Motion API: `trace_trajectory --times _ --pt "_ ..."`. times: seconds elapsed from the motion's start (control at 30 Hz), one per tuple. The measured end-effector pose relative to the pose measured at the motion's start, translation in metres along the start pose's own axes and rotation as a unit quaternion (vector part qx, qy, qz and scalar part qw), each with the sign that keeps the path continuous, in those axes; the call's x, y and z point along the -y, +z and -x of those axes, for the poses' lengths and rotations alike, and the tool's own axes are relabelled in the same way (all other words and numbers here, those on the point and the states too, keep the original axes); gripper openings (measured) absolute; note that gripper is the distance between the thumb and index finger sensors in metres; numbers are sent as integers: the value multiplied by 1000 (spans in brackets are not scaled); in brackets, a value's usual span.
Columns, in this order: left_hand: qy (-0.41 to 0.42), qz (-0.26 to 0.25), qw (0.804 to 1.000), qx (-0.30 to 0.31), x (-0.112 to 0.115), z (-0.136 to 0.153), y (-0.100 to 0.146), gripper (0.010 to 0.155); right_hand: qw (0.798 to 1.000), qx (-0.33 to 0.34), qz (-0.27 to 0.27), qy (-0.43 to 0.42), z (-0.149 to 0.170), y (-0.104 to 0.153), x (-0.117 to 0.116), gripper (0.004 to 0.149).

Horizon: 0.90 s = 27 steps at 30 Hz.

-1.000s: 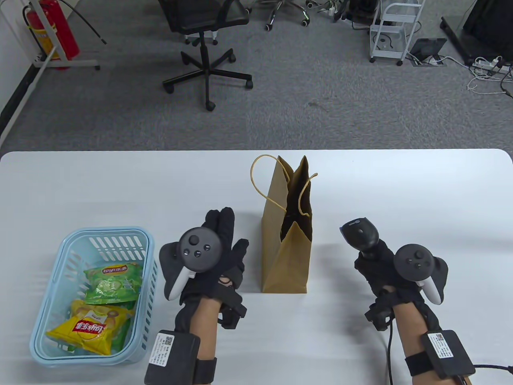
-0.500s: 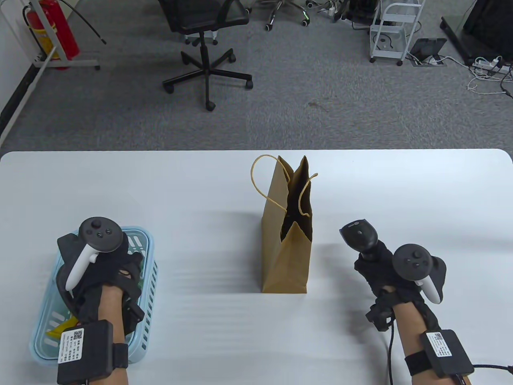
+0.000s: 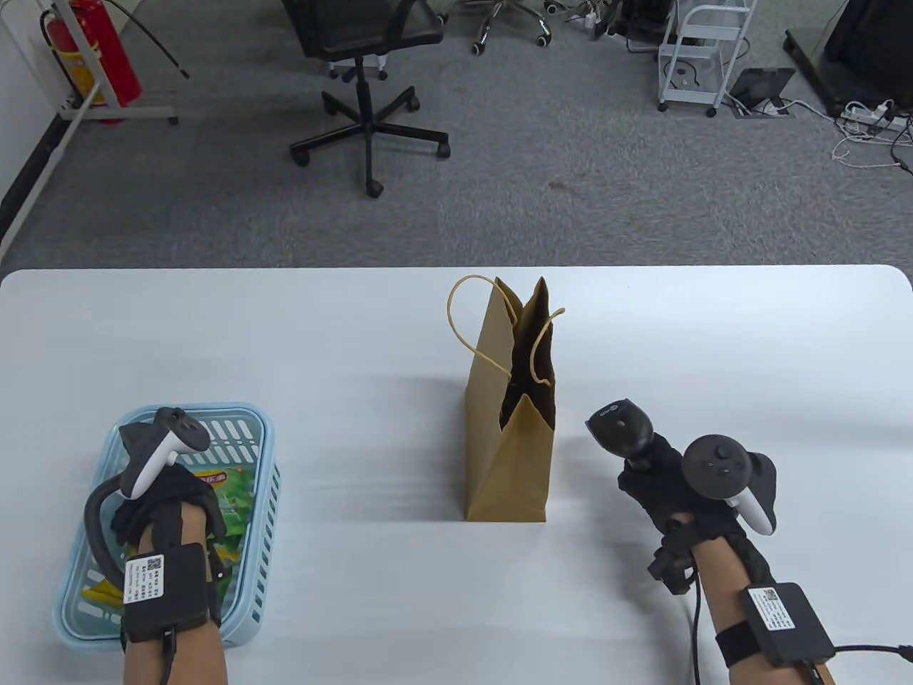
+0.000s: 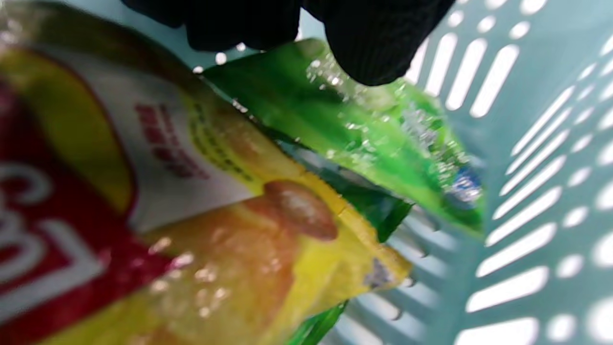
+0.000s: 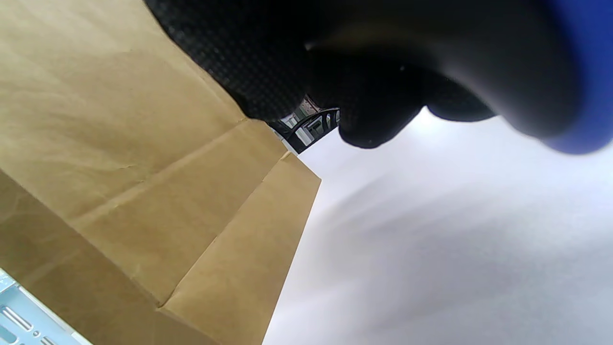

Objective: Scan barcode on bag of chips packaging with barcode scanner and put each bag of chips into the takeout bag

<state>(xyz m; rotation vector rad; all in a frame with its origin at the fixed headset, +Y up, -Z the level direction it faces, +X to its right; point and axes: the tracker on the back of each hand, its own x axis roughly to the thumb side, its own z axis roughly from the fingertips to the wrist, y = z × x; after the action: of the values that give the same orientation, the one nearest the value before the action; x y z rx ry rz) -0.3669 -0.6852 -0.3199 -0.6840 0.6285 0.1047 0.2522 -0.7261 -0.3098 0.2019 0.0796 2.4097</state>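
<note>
Right now you're at the pick-up step — your left hand (image 3: 160, 499) is down in the blue basket (image 3: 253, 428) at the near left, fingertips (image 4: 378, 48) touching the green bag of chips (image 4: 364, 143), though whether they've pinched it I cannot tell. The yellow bag of chips (image 4: 201, 230) lies beside it, partly on top. Your right hand (image 3: 660, 474) is wrapped round the barcode scanner (image 3: 619, 428), just right of the upright takeout bag (image 3: 510, 457). Next, probably, lift one bag clear and turn its barcode toward the scanner — crinkly foil may need flattening.
</note>
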Motion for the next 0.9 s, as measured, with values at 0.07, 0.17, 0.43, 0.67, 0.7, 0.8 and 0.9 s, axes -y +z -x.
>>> trace_trajectory --times 0.07,0.17,0.43,0.67,0.7,0.8,0.9 --pt "-10 5 1000 -14 3 0 -4 78 1000 -1 -1 -1 0 0 0 65" --pt "-23 -16 999 -38 4 0 -8 80 1000 -2 -2 -4 1 0 0 65" --pt "-45 -69 995 -58 5 -1 -9 82 1000 0 -4 -12 3 0 0 66" --pt "35 -131 991 -8 -19 7 22 70 1000 1 0 -22 4 1 3 65" --pt "48 -128 991 1 -23 9 27 69 1000 2 2 -27 4 1 4 65" --pt "101 -128 986 27 -35 22 46 66 999 3 14 -44 4 2 10 65" --pt "151 -144 977 50 -47 39 66 65 998 14 33 -59 1 4 17 65"
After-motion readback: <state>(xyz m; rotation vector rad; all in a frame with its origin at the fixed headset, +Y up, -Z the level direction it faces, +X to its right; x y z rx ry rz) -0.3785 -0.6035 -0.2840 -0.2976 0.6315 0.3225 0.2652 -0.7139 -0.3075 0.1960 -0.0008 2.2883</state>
